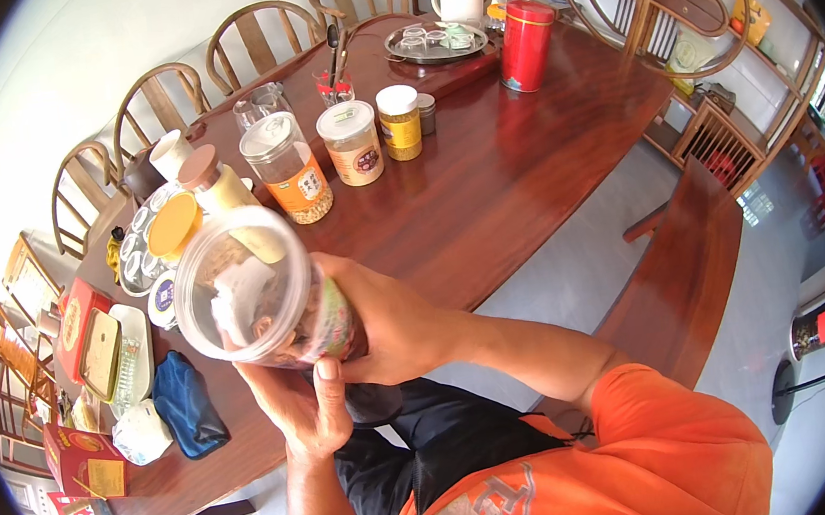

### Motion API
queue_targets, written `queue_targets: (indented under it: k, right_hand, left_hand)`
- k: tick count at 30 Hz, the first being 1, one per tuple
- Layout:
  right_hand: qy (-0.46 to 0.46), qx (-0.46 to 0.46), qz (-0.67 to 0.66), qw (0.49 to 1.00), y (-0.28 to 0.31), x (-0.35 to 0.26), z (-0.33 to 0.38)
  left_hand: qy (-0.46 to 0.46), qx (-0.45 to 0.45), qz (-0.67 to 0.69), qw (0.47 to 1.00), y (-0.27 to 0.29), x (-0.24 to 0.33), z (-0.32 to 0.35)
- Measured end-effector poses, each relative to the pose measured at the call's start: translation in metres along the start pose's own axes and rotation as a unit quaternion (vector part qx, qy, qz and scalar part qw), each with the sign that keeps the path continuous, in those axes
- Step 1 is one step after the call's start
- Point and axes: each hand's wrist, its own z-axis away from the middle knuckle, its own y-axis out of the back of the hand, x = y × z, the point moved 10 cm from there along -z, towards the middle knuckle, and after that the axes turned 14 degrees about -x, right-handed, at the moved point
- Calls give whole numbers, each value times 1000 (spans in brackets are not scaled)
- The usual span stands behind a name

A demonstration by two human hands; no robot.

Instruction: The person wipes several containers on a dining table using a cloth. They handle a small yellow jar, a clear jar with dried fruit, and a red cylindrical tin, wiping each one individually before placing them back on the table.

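Observation:
A clear, wide-mouthed plastic jar [253, 292] is held up in front of me, its round top tilted toward the view. Inside it show a white packet and dark brown contents, and a green and pink label runs round its side. My left hand [300, 408] is wrapped round the jar from below, thumb pointing up. From the right, my right hand [391, 318] grips its side. Just beyond it are a yellow-orange round lid [175, 225] and a jar with a brown lid [213, 178]. I cannot tell whether a clear lid covers the held jar.
The reddish wooden table [449, 223] carries an orange-labelled jar [296, 184], a white-lidded jar [352, 145], a yellow-labelled jar [400, 123], a red canister [525, 47] and a tray of glasses [411, 54]. A blue pouch [189, 407] lies left. A bench [681, 274] stands right.

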Motion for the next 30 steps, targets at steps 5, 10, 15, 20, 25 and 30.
queue_targets:
  k: [5,10,15,20,25,30]
  right_hand:
    - [-109,-27,-98,989,-52,67,16]
    - [-128,-52,-59,989,-44,65,20]
    - [-179,-49,18,983,-6,60,20]
    - [-127,-22,-74,989,4,51,12]
    - [-105,-62,-150,981,-54,29,-4]
    - [-70,-107,-41,991,-86,27,-3]
  left_hand:
    - [140,-16,-73,987,2,-33,19]
    - [151,-14,-95,984,14,-52,47]
    - [237,-45,-283,928,20,-40,59]
    - [243,-84,-404,878,19,-41,60]
    - [291,-57,-451,842,41,-42,63]
    - [270,-23,-457,847,57,-44,70]
